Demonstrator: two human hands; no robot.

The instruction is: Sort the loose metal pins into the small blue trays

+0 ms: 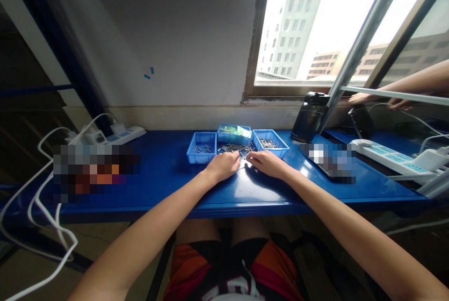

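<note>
My left hand rests on the blue table with its fingers curled in a pinch. Whatever it grips is too small or hidden to name. Facing it, my right hand has thumb and fingers pressed together; its hold cannot be made out either. Just beyond both hands lies a loose pile of small, thin metal pieces, like pins or screws. A blue bin on the left holds several such pieces. More fill the right blue bin. Behind the pile, a third blue bin contains a green and clear plastic packet.
A black bottle stands near the window, with a partly blurred phone-like device before it. Power strips and white cables sit at both sides. At far right, another person's hands reach past a metal rail.
</note>
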